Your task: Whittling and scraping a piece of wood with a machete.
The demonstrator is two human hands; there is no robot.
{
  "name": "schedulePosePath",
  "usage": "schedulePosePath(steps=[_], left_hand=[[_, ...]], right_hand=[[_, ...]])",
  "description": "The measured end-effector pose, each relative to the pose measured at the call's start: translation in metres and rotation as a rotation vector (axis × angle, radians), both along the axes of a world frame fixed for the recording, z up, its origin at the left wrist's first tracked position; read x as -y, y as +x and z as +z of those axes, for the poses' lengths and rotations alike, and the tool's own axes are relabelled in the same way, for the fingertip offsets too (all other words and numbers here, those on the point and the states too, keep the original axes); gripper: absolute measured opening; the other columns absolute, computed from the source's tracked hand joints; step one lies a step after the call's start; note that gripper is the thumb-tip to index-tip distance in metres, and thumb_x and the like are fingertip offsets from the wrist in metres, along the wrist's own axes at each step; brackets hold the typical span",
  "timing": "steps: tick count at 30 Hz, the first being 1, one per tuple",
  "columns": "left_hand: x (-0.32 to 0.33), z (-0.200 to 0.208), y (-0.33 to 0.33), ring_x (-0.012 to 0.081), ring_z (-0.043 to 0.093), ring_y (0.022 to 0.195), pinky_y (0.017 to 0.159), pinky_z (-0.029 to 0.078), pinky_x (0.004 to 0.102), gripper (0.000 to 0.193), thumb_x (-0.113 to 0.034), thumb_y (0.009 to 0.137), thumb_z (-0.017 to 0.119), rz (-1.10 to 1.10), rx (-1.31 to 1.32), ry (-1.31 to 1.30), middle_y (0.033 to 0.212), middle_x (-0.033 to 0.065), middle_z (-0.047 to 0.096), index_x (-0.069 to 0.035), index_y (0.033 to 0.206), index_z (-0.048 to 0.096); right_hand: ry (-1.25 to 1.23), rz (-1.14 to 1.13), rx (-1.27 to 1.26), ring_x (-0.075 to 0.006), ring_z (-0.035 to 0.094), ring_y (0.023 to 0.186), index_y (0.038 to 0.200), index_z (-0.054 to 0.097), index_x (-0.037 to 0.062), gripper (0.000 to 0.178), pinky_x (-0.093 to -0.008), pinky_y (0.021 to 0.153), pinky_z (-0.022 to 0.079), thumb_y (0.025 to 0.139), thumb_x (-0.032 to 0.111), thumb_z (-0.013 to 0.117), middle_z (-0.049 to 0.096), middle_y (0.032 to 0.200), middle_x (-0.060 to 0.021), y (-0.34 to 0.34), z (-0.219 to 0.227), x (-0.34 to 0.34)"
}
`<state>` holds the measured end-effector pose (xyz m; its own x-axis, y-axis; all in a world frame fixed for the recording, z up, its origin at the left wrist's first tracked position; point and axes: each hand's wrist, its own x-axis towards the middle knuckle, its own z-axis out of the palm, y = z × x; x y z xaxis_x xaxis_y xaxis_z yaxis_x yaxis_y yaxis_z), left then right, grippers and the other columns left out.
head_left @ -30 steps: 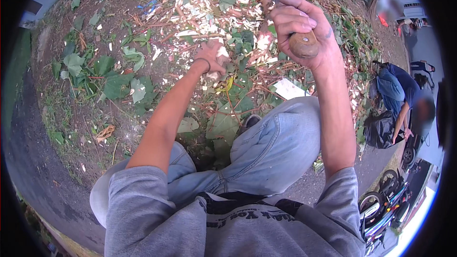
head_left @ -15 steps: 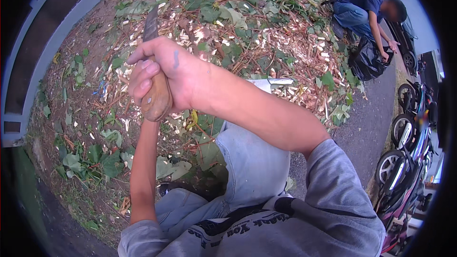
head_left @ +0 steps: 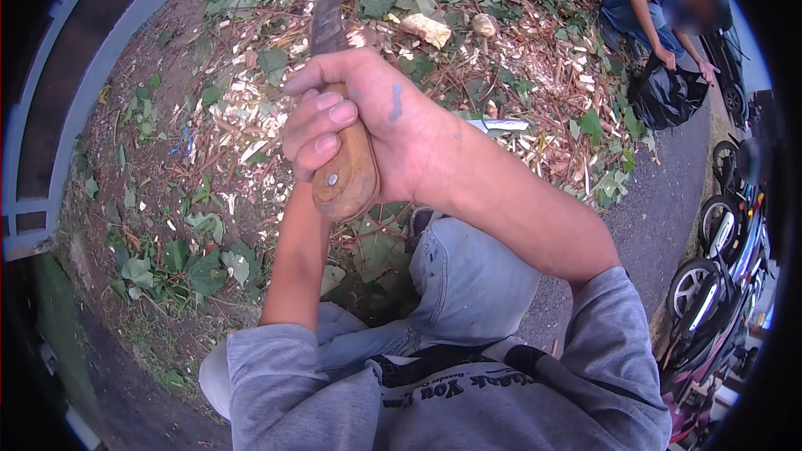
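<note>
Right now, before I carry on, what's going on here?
A seated or squatting person's right hand grips a wooden-handled knife, its blade pointing away from the body. The left hand is hidden behind the right; only the left forearm shows. Pale chips and green leaves litter the ground ahead, with a larger pale chunk among them. To the right, another person handles a black bag.

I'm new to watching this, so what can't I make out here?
All in the head view:
- Left hand, and anything in it: hidden behind the right hand.
- Part of the knife handle: covered by that hand's fingers.
- Inside of the bag: hidden by its black sides.
- Motorbikes: partly cut off by the lens rim.
</note>
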<state>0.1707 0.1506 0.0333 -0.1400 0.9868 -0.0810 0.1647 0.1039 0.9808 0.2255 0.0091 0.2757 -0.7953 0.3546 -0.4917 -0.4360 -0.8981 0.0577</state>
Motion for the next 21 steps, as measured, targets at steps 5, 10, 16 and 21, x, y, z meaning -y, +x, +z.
schedulePosePath(steps=[5, 10, 16, 21], left_hand=[[-0.012, -0.042, -0.011, 0.0352, 0.042, 0.125, 0.1, 0.036, 0.0578, 0.096, -0.049, 0.068, 0.079, -0.001, -0.451, 0.069, 0.135, 0.021, 0.042, -0.009, 0.142, 0.032], [0.042, -0.1, -0.023, 0.0353, 0.04, 0.126, 0.104, 0.031, 0.0587, 0.089, -0.054, 0.07, 0.074, -0.022, -0.824, 0.052, 0.131, 0.0191, 0.044, -0.008, 0.139, 0.041], [0.043, -0.109, -0.038, 0.044, 0.024, 0.136, 0.104, 0.021, 0.0668, 0.087, -0.068, 0.069, 0.068, -0.128, -0.953, -0.232, 0.139, 0.0235, 0.039, 0.0, 0.122, 0.06], [0.031, -0.114, -0.031, 0.0393, 0.026, 0.134, 0.107, 0.017, 0.0634, 0.086, -0.071, 0.068, 0.066, -0.024, -0.821, -0.256, 0.137, 0.0233, 0.041, -0.002, 0.119, 0.064]], right_hand=[[-0.004, 0.025, -0.124, -0.0058, 0.034, 0.042, 0.056, 0.036, 0.0154, 0.038, -0.0213, 0.044, 0.038, 0.091, 0.013, 0.049, 0.035, 0.046, 0.0075, 0.004, 0.0, -0.014], [0.03, 0.086, -0.242, -0.0092, 0.035, 0.043, 0.063, 0.036, 0.0114, 0.029, -0.0241, 0.046, 0.038, 0.091, 0.01, 0.047, 0.035, 0.051, 0.0049, 0.029, -0.005, -0.032], [0.065, 0.043, -0.15, -0.0121, 0.042, 0.042, 0.073, 0.034, 0.0054, 0.032, -0.0263, 0.039, 0.042, 0.101, 0.021, 0.038, 0.037, 0.057, -0.0026, 0.051, 0.011, -0.036], [0.035, -0.171, -0.133, -0.0121, 0.04, 0.041, 0.065, 0.037, 0.0067, 0.035, -0.027, 0.042, 0.041, 0.099, 0.015, 0.039, 0.038, 0.056, -0.0019, 0.068, 0.011, -0.03]])
